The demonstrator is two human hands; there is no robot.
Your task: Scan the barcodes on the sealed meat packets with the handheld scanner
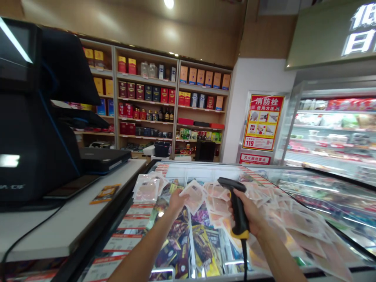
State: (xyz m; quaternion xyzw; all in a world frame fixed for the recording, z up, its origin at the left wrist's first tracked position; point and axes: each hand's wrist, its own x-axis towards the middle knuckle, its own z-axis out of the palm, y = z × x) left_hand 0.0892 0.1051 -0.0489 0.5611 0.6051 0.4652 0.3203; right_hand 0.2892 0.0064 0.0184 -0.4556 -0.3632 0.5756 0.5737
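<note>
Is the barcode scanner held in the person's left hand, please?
No, the right hand grips the barcode scanner, while the left hand holds a flat, translucent packet.

A point-of-sale terminal [35, 129] is set on a white counter [44, 231]; an orange packet [105, 194] is placed near it. Boxed goods [140, 91] are stocked on wall shelving [115, 90]. A red fire-hydrant poster [263, 122] is displayed beside a lit cabinet [337, 89].
</note>
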